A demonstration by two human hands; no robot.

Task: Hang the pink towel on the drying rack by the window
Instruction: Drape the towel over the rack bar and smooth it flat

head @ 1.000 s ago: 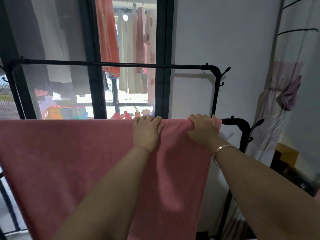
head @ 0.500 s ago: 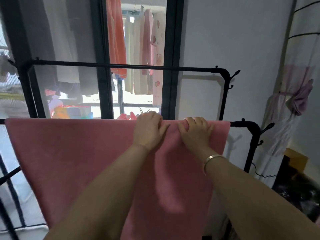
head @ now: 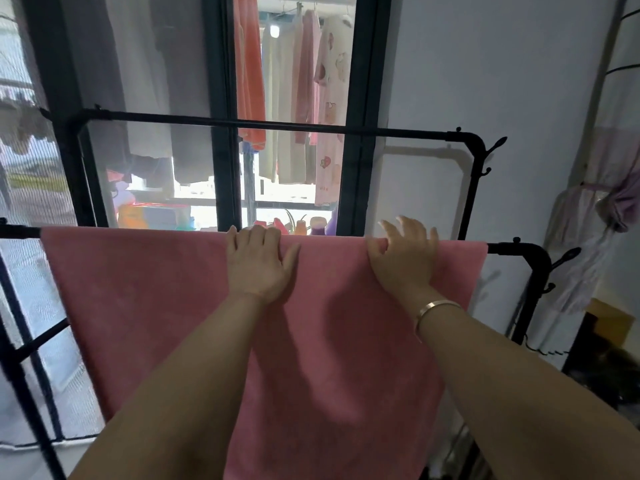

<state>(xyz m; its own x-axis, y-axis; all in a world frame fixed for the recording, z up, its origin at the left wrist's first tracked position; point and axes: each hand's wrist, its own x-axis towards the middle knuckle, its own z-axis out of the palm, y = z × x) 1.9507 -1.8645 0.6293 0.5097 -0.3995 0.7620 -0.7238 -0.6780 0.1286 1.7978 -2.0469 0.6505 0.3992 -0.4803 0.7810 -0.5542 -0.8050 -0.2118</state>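
The pink towel (head: 156, 306) hangs spread over the lower bar of the black drying rack (head: 512, 249), in front of the window (head: 221, 81). My left hand (head: 258, 265) rests on the towel's top fold near the middle, fingers hooked over the bar and thumb splayed on the front. Further right, near the towel's right edge, my right hand (head: 405, 258) has its palm on the cloth and its fingers spread and lifted above the bar. A bracelet is on that wrist. The rack's upper bar (head: 311, 128) is bare.
Hooks (head: 497, 145) stick out at the rack's right end. Clothes hang outside the window (head: 311, 98). A white wall is behind the rack, with a tied curtain (head: 602, 209) at right and dark furniture (head: 606, 358) below it.
My right hand slid right along the top fold, away from the left hand, and its fingers opened. The left hand stayed in place. The view shifted, showing the towel's left edge.
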